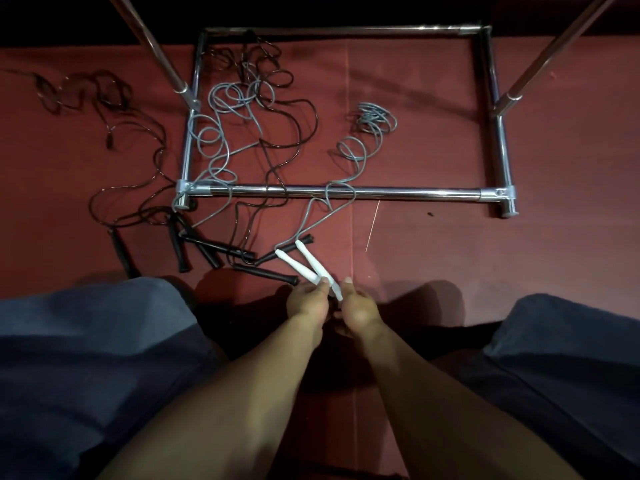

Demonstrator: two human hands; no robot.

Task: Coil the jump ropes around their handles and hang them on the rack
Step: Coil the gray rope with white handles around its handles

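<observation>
Two white handles [308, 266] of a grey jump rope cross in a V just above my hands. My left hand [308, 301] pinches the base of one handle, and my right hand [356, 306] grips the base of the other. Their grey cord [349, 157] runs from the handle tips over the chrome rack's front base bar [398, 192] and ends in a loose coil inside the frame. Several black-handled ropes [214, 252] lie tangled on the red floor to the left.
The rack's two slanted chrome uprights [540, 67] rise from the side bars. Another grey cord [221, 133] and black cords [298, 123] sprawl over the frame's left corner. A black rope [86, 95] lies far left. My knees in dark shorts flank my arms.
</observation>
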